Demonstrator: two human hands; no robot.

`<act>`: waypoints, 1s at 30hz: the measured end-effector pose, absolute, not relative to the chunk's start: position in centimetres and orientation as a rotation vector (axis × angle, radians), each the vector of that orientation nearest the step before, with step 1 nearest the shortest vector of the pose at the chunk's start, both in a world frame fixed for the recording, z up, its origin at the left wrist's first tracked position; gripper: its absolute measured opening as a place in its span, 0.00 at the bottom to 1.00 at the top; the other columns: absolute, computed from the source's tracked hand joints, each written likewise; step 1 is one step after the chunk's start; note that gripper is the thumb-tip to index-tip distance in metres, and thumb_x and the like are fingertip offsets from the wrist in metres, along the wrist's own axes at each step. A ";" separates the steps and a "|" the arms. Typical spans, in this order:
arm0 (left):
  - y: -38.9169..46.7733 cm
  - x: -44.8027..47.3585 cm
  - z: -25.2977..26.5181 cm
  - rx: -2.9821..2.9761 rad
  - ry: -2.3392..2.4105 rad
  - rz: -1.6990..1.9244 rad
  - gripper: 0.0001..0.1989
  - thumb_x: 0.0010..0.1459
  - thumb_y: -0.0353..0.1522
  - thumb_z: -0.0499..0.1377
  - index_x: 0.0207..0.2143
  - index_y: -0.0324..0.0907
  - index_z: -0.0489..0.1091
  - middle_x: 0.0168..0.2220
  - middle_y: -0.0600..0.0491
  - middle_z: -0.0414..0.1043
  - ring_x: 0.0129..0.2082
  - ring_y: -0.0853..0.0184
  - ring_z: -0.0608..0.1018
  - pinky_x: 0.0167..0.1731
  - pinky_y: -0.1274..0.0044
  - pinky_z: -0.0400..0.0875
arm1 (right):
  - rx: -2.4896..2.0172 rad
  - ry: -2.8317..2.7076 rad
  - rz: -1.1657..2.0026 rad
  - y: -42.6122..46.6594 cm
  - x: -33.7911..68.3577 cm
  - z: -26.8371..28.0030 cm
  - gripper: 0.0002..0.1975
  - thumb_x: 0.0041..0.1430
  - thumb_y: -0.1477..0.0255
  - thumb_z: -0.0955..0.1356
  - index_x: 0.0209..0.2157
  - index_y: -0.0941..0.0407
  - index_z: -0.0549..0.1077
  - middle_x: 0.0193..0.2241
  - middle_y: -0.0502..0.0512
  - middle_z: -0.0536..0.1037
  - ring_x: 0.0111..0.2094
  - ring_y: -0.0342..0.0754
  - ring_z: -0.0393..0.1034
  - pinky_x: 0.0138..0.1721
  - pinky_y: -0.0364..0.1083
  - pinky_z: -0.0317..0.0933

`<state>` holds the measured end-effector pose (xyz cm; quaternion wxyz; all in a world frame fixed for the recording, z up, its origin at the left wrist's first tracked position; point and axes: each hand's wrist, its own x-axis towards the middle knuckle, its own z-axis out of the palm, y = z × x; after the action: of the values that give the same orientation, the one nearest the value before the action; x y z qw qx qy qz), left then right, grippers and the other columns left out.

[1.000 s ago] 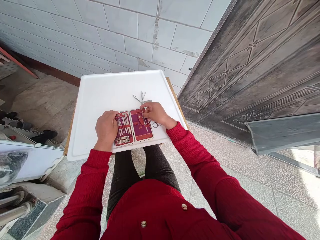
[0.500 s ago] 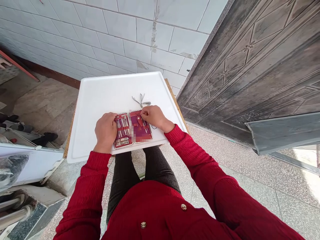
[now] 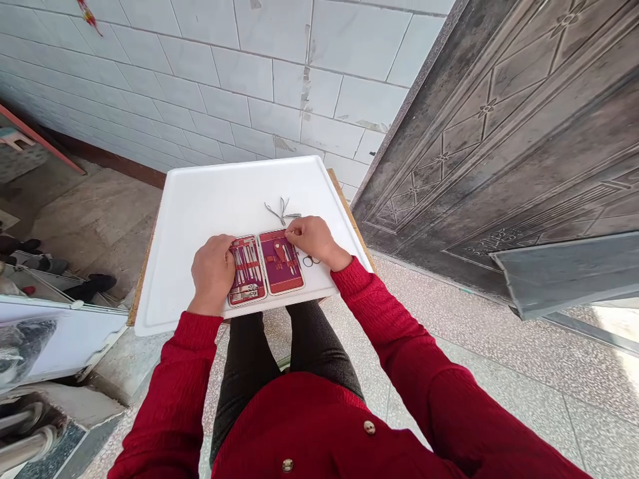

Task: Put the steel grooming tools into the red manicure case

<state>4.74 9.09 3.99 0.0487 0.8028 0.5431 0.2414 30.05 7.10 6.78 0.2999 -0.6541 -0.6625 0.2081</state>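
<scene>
An opened manicure case, red and purple inside, lies near the front of the white tabletop. Slim metal tools fill loops in its left half, with nail clippers below them. The right half holds a red-handled tool and a few small implements. My left hand grips the case's left edge, fingers curled over its upper corner. Closed in a pinch, my right hand is at the upper right of the case; its fingers hide whatever they hold. Metal nippers lie just behind the case.
The white board with a raised rim rests on a wooden table. Scissors show their finger loops beside my right wrist. A tiled wall rises behind, and a dark patterned door stands at right.
The view has tilted slightly upward, so the board appears lower. My right hand stays pinched at the case's upper right, and the scissors' loops show more. My left hand keeps its place.
</scene>
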 end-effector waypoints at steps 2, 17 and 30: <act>9.1 4.7 4.0 2.440 1.656 0.741 0.21 0.64 0.26 0.48 0.54 0.40 0.75 0.56 0.45 0.77 0.56 0.54 0.77 0.57 0.61 0.72 | -1.741 -1.636 0.485 7.3 30.5 6.7 0.09 0.60 0.75 0.67 0.27 0.56 0.77 0.23 0.49 0.75 0.27 0.44 0.67 0.31 0.43 0.55; 9.3 4.5 3.5 2.454 1.638 0.785 0.20 0.64 0.26 0.49 0.52 0.42 0.75 0.55 0.46 0.78 0.56 0.54 0.77 0.56 0.62 0.71 | -1.839 -1.470 0.376 9.1 32.4 5.8 0.09 0.58 0.73 0.65 0.28 0.56 0.77 0.25 0.50 0.76 0.29 0.45 0.67 0.32 0.44 0.56; 9.2 4.5 3.5 2.466 1.619 0.802 0.20 0.63 0.25 0.49 0.51 0.42 0.76 0.54 0.45 0.78 0.55 0.54 0.78 0.55 0.62 0.72 | -2.050 -1.633 0.363 14.4 31.5 7.3 0.16 0.62 0.64 0.70 0.22 0.54 0.71 0.24 0.54 0.76 0.27 0.47 0.68 0.28 0.46 0.56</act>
<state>4.52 9.23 3.49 0.0423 0.8059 0.5292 0.2622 31.51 14.45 7.31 0.2454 -0.7510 -0.5983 0.1329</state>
